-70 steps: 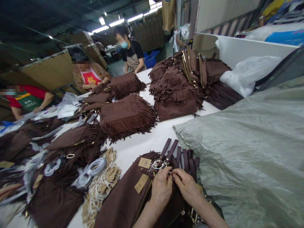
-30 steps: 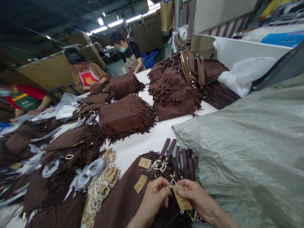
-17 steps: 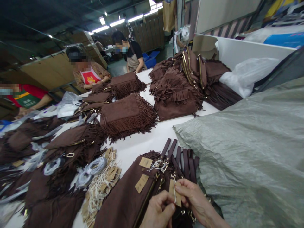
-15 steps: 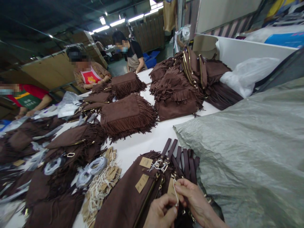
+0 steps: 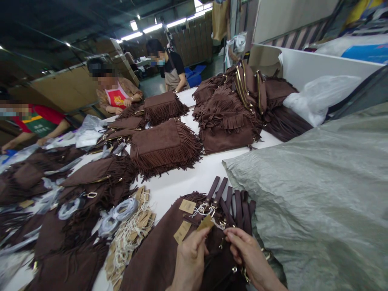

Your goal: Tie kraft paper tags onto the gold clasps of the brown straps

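Note:
A dark brown suede bag (image 5: pixel 160 246) lies before me, with brown straps (image 5: pixel 239 210) and gold clasps at its top edge. My left hand (image 5: pixel 191 256) is closed on a tan paper hang tag (image 5: pixel 206 222). From that tag a white string (image 5: pixel 217 224) runs to the fingertips of my right hand (image 5: pixel 250 254), which pinch together at its end. Two other tan tags rest on the bag, the upper tag (image 5: pixel 187 206) tied by its string near the clasps and the lower tag (image 5: pixel 182 232) beside my left hand.
Left of the bag lies a heap of strung tags (image 5: pixel 130 238). Coiled plastic-wrapped straps (image 5: pixel 124 209) and several brown bags lie farther left. Fringed bags (image 5: pixel 163 141) are stacked ahead on the white table (image 5: pixel 160 186). Grey-green sheeting (image 5: pixel 318 182) covers the right. Several people work across the table.
My left hand has moved up and slightly left, carrying the tag away from my right hand. The string now stretches between them. My right hand has hardly moved.

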`<state>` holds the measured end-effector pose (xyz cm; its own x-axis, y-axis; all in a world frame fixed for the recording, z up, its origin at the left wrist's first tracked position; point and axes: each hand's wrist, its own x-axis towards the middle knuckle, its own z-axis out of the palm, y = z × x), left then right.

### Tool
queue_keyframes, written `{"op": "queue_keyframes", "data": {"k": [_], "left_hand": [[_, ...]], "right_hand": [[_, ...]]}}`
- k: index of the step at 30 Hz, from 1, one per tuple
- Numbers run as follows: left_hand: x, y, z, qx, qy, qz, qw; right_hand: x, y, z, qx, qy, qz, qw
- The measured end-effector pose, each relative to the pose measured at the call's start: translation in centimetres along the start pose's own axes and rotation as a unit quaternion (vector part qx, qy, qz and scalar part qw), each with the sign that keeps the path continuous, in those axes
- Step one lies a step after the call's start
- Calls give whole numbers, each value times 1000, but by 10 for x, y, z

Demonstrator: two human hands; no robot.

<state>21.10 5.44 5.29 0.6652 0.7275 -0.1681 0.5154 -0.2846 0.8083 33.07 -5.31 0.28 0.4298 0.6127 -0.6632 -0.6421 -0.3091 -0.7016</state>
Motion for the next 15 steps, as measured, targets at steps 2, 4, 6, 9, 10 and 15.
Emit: {"op": "queue_keyframes", "data": {"k": [2, 4, 6, 9, 10, 15], "left_hand": [[8, -5, -17, 64, 45, 58, 995], [16, -14, -28, 115, 71, 82, 987], [20, -22, -33, 148, 68, 89, 983], [15, -33, -28, 213, 90, 114, 966], [9, -35, -25, 239, 116, 131, 955], [-38, -39, 1, 158, 46, 181, 970]], "right_hand": [[2, 5, -2, -39, 13, -14, 999], [4, 7, -4, -91, 23, -36, 995], [5, 7, -3, -133, 27, -67, 989], [5, 4, 2, -131, 29, -85, 987], [5, 1, 4, -122, 30, -73, 989], [3, -21, 17, -77, 3, -11, 997]]}}
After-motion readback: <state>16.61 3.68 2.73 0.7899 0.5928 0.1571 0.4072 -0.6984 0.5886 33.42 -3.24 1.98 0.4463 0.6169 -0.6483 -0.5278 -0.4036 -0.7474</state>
